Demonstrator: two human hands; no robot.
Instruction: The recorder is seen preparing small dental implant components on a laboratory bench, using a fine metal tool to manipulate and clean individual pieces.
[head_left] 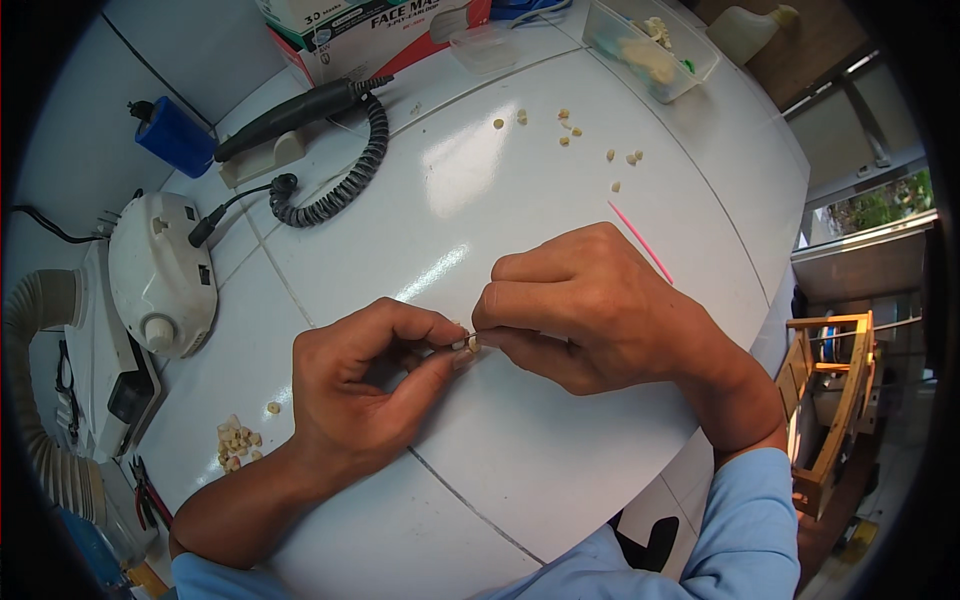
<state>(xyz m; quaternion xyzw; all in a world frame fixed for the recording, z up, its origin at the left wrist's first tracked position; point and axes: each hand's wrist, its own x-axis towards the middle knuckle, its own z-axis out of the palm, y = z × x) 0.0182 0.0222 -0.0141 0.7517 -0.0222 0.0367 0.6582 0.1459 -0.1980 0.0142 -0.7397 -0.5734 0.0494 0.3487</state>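
My left hand (365, 375) is closed in a pinch over the middle of the white tiled table (500, 480). Between its thumb and forefinger sits a small cream tooth-like piece (473, 343), which looks like a dental crown. My right hand (590, 310) meets it from the right, fingers pinched together and touching at the piece; whatever else they hold is hidden. Beyond my right hand lies a thin pink stick (641, 242). Several similar cream pieces (564, 128) are scattered on the far side, and a small heap of them (236, 442) lies beside my left forearm.
A black rotary handpiece (290, 120) with a coiled cord rests on a stand at the far left. Left of my hands are a white control box (162, 270) and a ribbed hose (40, 400). Far off stand a mask box (370, 35) and a clear plastic tub (650, 55). Pliers (148, 495) lie lower left.
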